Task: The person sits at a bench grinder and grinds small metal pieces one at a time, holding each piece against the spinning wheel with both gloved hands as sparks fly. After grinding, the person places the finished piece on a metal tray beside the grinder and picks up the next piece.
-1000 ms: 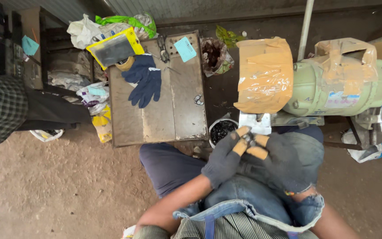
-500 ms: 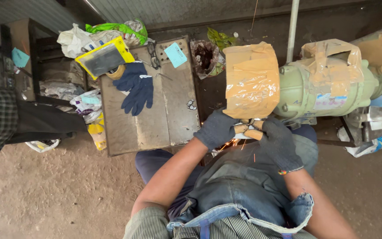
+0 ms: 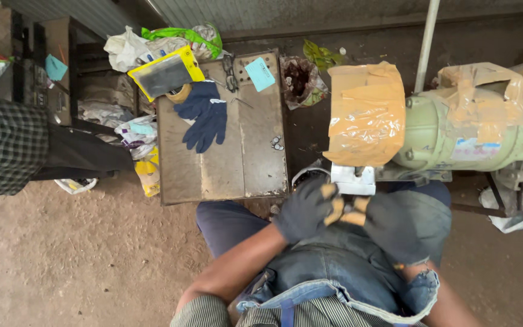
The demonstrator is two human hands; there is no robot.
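Head view, gloved left hand (image 3: pixel 305 210) and right hand (image 3: pixel 394 224) pinching a small piece (image 3: pixel 347 212) together, grinder (image 3: pixel 431 130) just above, spare gloves (image 3: pixel 204 115) on table (image 3: pixel 255 163) up left.

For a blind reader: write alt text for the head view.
Two gloved hands, left and right, meet over the person's lap, just below a green bench grinder with a taped-over guard. Farther left, blue gloves lie on a metal plate.

Single head view, looking straight down from above the person's lap; grip close below lens, metal surface (image 3: pixel 222 151) just beyond, floor around.
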